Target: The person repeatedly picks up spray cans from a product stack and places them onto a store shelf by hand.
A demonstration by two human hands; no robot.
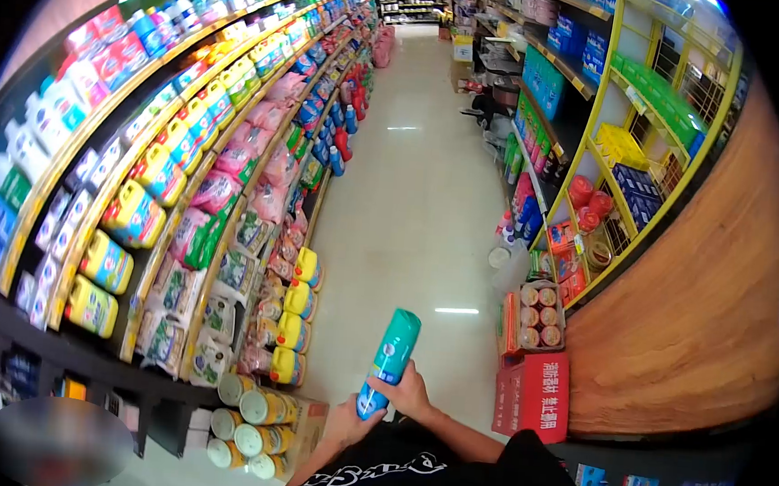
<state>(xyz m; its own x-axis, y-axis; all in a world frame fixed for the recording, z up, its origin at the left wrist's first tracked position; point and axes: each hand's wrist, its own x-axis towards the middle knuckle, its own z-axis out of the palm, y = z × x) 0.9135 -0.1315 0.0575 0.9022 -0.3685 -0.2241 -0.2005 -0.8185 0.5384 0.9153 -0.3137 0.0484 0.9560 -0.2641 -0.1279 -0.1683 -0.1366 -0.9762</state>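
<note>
A green and blue bottle (390,359) is held at a tilt in front of the black shirt, its green end pointing up the aisle. My right hand (405,392) wraps round its lower middle from the right side. At the blue lower end, my left hand (353,421) grips it from the left and below. Both hands are closed on the bottle, close to each other. The palms and some fingers are hidden behind it.
Long shelves (161,218) of bottles and bags line the left. Yellow-framed shelves (624,178) and a red box (532,396) stand on the right. Stacked tins (261,406) are at the lower left. A tiled aisle floor (402,199) runs between.
</note>
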